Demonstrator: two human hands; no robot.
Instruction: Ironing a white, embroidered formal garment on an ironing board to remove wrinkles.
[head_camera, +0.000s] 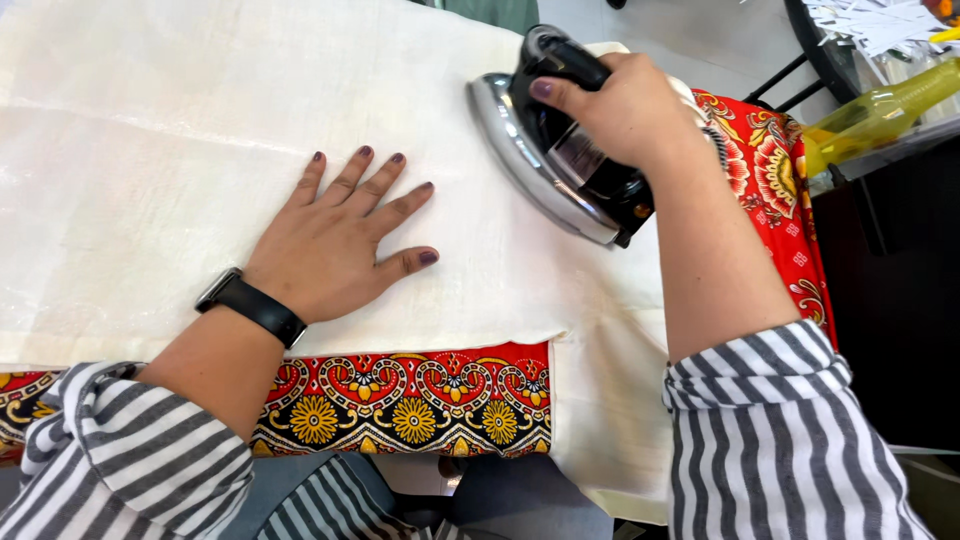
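Note:
My right hand (620, 105) grips the black handle of a black iron with a shiny metal soleplate (560, 160), which rests tilted on the cream cloth (180, 120) near its right end. My left hand (340, 235) lies flat on the cloth with fingers spread, a little left of the iron and not touching it. A black band (250, 305) circles my left wrist. The cream cloth covers most of a board with a red patterned cover (400, 395).
The red patterned cover (775, 170) shows again at the right end of the board. A yellow-green spray bottle (880, 115) lies on a surface at the far right, beside papers (880, 22). A dark gap drops off to the right of the board.

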